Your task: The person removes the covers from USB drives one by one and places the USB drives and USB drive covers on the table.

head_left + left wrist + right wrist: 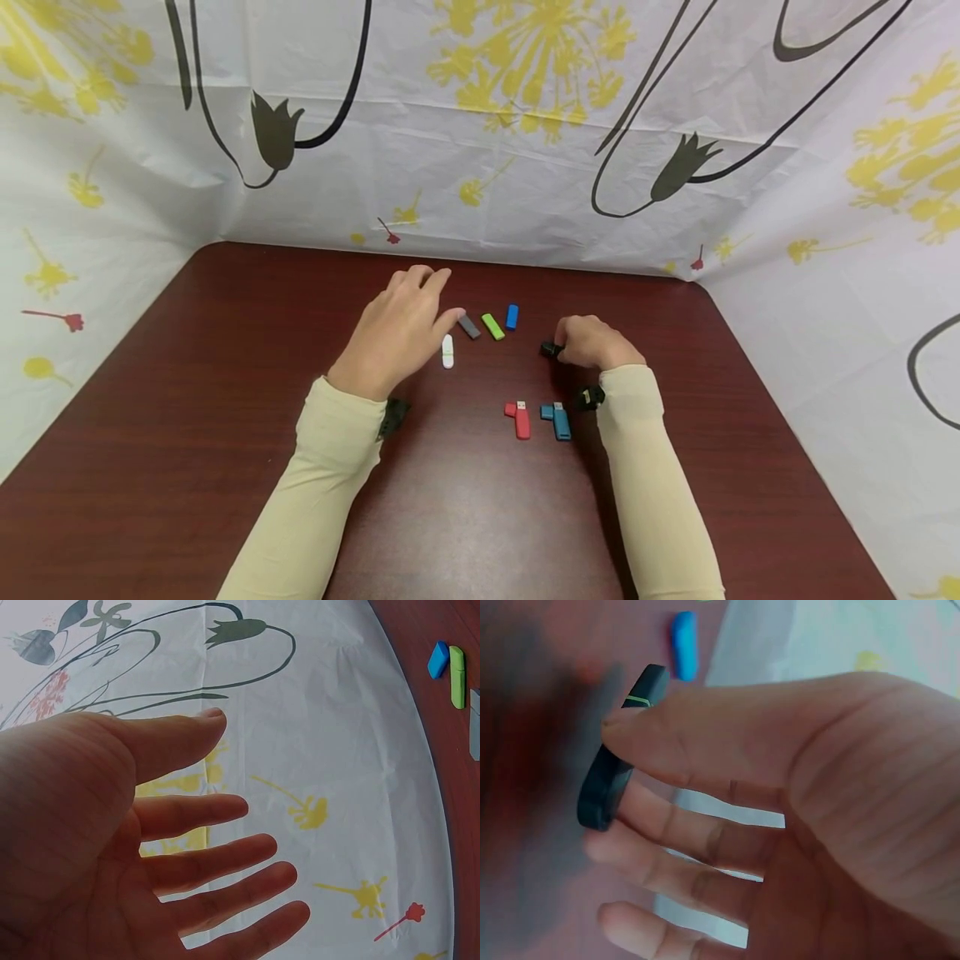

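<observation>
Between thumb and fingers, my right hand (pixel 594 342) pinches a black USB stick (pixel 607 776) with a thin green line across it. My left hand (pixel 397 329) is held over the table with its fingers spread, and nothing lies in its palm. Close by its thumb are a white USB stick (pixel 447 352) and a grey one (pixel 469 326). A green stick (pixel 492 327) and a blue stick (pixel 512 317) lie between the two hands. Nearer to me, a red USB stick (pixel 522 421) and a teal USB stick (pixel 561 422) have their metal plugs exposed, each with its cap beside it.
The dark red-brown table (pixel 465 517) is bordered at the back and both sides by a white sheet (pixel 480 192) printed with flowers. A small dark device (pixel 590 397) sits at the right wrist, another (pixel 393 417) at the left.
</observation>
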